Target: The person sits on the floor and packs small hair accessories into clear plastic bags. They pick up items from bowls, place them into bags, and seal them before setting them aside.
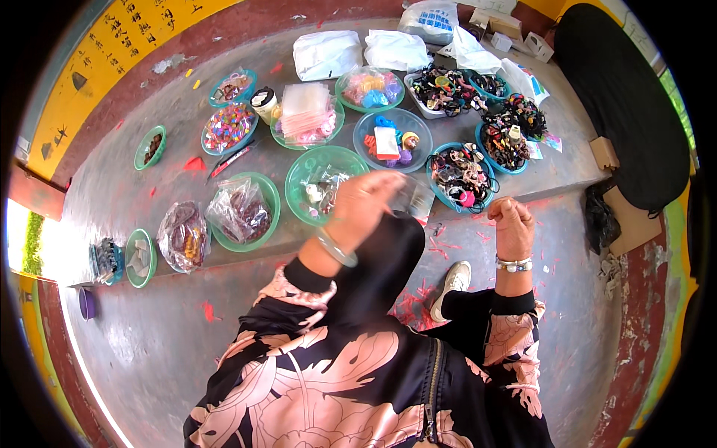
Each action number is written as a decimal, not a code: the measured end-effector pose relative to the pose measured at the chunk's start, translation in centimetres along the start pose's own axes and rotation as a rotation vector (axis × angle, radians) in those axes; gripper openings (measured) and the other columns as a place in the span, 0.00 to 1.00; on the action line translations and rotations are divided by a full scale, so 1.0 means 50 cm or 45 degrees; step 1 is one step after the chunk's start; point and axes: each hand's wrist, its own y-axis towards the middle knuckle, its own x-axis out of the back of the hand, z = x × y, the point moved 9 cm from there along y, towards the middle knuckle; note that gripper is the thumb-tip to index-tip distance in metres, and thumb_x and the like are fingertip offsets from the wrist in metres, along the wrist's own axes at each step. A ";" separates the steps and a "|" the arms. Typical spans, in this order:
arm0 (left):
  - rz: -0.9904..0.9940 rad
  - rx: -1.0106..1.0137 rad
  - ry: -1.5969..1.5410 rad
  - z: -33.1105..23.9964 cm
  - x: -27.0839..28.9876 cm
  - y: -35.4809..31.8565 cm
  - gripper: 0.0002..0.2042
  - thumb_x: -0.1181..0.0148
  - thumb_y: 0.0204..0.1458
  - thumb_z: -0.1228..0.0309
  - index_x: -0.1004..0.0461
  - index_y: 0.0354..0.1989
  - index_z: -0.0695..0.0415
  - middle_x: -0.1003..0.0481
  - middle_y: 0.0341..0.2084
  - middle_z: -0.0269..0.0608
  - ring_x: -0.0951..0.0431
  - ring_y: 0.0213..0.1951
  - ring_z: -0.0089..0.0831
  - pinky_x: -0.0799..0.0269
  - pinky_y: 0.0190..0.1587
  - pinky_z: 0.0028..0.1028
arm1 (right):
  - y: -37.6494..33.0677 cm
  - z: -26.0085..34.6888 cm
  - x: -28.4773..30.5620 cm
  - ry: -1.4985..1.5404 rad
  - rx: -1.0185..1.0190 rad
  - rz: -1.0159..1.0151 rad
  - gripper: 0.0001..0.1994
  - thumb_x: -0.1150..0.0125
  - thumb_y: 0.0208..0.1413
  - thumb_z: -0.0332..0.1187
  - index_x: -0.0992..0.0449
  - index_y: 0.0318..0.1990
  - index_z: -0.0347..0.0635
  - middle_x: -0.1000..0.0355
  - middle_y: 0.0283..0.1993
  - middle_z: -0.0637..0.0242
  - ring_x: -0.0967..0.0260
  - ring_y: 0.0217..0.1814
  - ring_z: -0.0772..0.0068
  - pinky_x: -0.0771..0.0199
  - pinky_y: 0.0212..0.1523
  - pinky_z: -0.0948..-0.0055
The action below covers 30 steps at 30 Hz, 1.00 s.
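My left hand (pixel 367 200) is above my knee, next to the green bowl (pixel 297 168) that holds clear bags with small white items. Its fingers look drawn together and are slightly smeared by motion; what they hold, if anything, I cannot make out. Just beyond the fingertips is a clear plastic bag (pixel 413 198); whether the hand touches it is not plain. My right hand (pixel 514 228) is raised apart from the left, its fingers curled closed and their contents hidden. It is nearest the blue bowl (pixel 452 204) of dark hair ties with coloured ornaments.
A grey ledge carries a clear bowl (pixel 361 153) of coloured pieces, a bowl of beads (pixel 228 127), a cup (pixel 263 104), a box cutter (pixel 230 161) and white bags (pixel 326 55). Bagged goods (pixel 181 236) lie left. Red scraps (pixel 414 306) litter the floor near my shoe (pixel 452 290).
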 end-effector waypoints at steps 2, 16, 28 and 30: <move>-0.164 0.074 0.050 0.052 0.082 0.014 0.09 0.45 0.51 0.70 0.25 0.37 0.62 0.25 0.26 0.34 0.28 0.21 0.17 0.31 0.22 0.18 | -0.002 -0.001 0.013 0.057 -0.034 -0.032 0.10 0.46 0.52 0.30 0.27 0.23 0.33 0.30 0.25 0.63 0.37 0.27 0.74 0.39 0.30 0.75; -0.592 0.579 -0.132 0.420 0.315 -0.018 0.12 0.48 0.49 0.77 0.29 0.40 0.71 0.27 0.28 0.42 0.27 0.25 0.23 0.25 0.24 0.22 | -0.008 -0.031 -0.019 -0.195 -0.148 0.039 0.12 0.45 0.52 0.33 0.25 0.23 0.33 0.29 0.24 0.63 0.36 0.25 0.75 0.37 0.28 0.77; -0.682 0.619 0.116 0.552 0.356 0.007 0.12 0.50 0.52 0.68 0.26 0.30 0.66 0.25 0.22 0.41 0.24 0.24 0.26 0.30 0.25 0.22 | -0.020 -0.056 -0.083 -0.499 -0.323 0.297 0.13 0.44 0.51 0.36 0.24 0.24 0.35 0.29 0.22 0.68 0.34 0.25 0.80 0.35 0.28 0.79; -0.632 0.480 0.051 0.443 0.294 0.039 0.12 0.50 0.53 0.68 0.28 0.25 0.64 0.26 0.22 0.39 0.27 0.24 0.22 0.32 0.30 0.19 | -0.032 -0.075 -0.101 -0.651 -0.356 0.474 0.09 0.43 0.49 0.34 0.24 0.24 0.37 0.28 0.22 0.65 0.32 0.24 0.75 0.33 0.28 0.75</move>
